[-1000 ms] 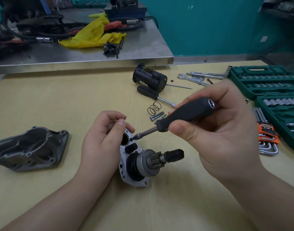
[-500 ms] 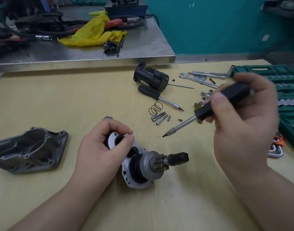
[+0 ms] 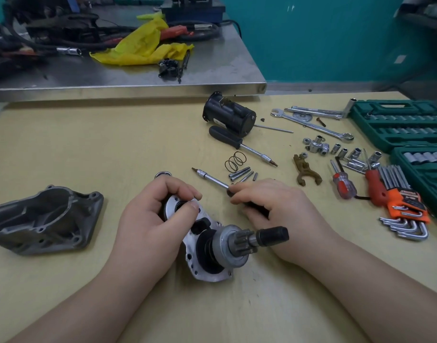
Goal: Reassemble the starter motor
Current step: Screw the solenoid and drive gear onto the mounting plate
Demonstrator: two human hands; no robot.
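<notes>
The starter drive assembly (image 3: 225, 246), a silver plate with a pinion gear and a black-tipped shaft, lies on the yellow table. My left hand (image 3: 153, 219) grips the plate's upper left end. My right hand (image 3: 274, 209) rests low on the table, closed on the black handle of a screwdriver (image 3: 212, 179); its shaft points up and left. The grey nose housing (image 3: 44, 219) lies at the left. The black motor body (image 3: 228, 115) lies further back. A spring (image 3: 234, 160), bolts (image 3: 239, 173) and a brown fork lever (image 3: 305, 169) lie between.
A second black-handled screwdriver (image 3: 237, 142), spanners (image 3: 314, 122), loose sockets (image 3: 346, 154), a red screwdriver (image 3: 343, 184) and an orange hex-key set (image 3: 403, 206) lie at the right. Green socket cases (image 3: 405, 125) stand at the right edge. A steel bench (image 3: 138, 78) with yellow cloth is behind.
My right hand came down from the air to the table beside the assembly, swinging the screwdriver so its tip points up and left. My left hand kept its grip on the plate.
</notes>
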